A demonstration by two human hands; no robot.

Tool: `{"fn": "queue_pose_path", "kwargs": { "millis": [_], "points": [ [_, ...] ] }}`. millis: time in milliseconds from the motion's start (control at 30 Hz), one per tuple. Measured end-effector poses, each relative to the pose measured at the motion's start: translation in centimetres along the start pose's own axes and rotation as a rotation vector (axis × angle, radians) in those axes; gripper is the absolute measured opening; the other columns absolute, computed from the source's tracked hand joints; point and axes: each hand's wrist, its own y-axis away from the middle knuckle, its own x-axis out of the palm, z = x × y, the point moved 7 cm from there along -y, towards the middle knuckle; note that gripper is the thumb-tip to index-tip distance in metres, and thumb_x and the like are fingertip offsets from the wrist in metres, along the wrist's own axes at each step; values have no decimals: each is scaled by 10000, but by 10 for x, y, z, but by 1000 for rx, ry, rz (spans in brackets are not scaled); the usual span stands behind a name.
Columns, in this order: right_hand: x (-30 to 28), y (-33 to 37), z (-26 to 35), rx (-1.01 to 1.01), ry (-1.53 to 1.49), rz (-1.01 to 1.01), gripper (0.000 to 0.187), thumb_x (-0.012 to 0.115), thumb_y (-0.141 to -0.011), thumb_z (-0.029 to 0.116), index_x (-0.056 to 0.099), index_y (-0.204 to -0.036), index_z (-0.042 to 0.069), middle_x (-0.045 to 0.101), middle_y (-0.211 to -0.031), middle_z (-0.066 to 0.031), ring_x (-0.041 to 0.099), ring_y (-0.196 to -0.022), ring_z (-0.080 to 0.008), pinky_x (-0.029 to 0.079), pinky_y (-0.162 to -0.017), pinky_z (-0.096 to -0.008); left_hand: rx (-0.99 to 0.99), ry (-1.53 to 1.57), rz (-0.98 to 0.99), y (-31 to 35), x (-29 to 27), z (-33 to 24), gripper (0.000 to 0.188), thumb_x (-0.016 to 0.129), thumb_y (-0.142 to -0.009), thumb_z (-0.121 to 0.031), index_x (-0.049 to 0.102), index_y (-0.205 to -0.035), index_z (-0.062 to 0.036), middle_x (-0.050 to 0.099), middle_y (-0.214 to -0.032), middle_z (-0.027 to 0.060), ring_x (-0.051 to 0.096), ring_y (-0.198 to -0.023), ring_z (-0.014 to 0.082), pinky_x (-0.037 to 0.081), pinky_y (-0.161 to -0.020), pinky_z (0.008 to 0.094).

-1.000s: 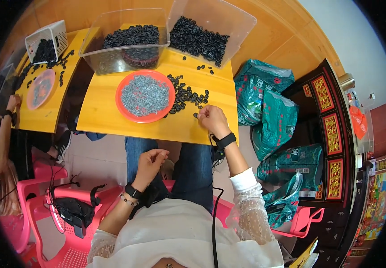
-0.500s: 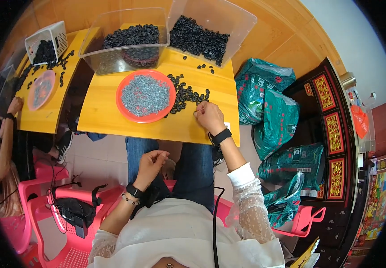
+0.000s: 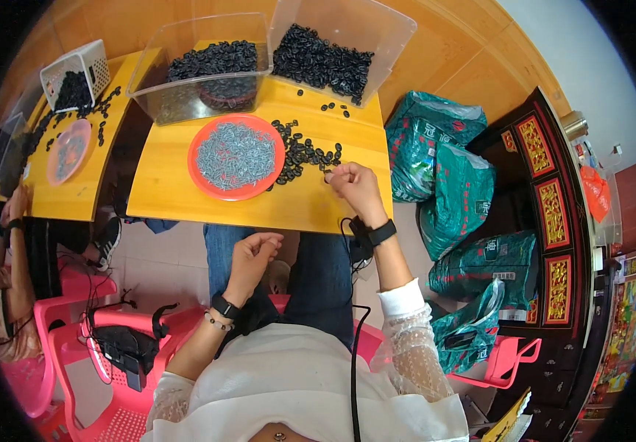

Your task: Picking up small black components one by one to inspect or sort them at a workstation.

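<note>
My right hand (image 3: pixel 357 190) is over the right front of the yellow table, fingertips pinched on a small black part (image 3: pixel 327 173). Just left of it spreads a loose pile of small black oval parts (image 3: pixel 299 156). An orange-red round plate (image 3: pixel 194 171) stands beside the pile, heaped with thin silvery screws (image 3: pixel 235 156). In front of the table edge, above my lap, my left hand (image 3: pixel 250 264) has thumb and fingers pressed together. Whatever its fingertips may hold is too small to make out.
At the back of the table (image 3: pixel 163 206) stand a clear bin (image 3: pixel 178 109) of black parts and a tilted clear bin (image 3: pixel 384 44) with more. Green bags (image 3: pixel 456 191) line the right side. A co-worker's hand (image 3: pixel 16 202) is by the left table.
My right hand has drawn a little right, and a dark part now shows at its fingertips. My left hand has risen slightly toward the table edge. The co-worker's hand has come down.
</note>
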Motion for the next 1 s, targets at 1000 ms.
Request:
{"fn": "queue_pose_path", "kwargs": {
  "millis": [1000],
  "points": [
    [19, 109, 48, 145, -732, 246, 255, 611, -873, 122, 581, -1076, -29, 680, -896, -108, 655, -731, -121, 525, -630, -204, 198, 15, 21, -8, 46, -67, 163, 619, -879, -157, 684, -912, -12, 631, -700, -20, 464, -606, 16, 382, -572, 179]
  ]
}}
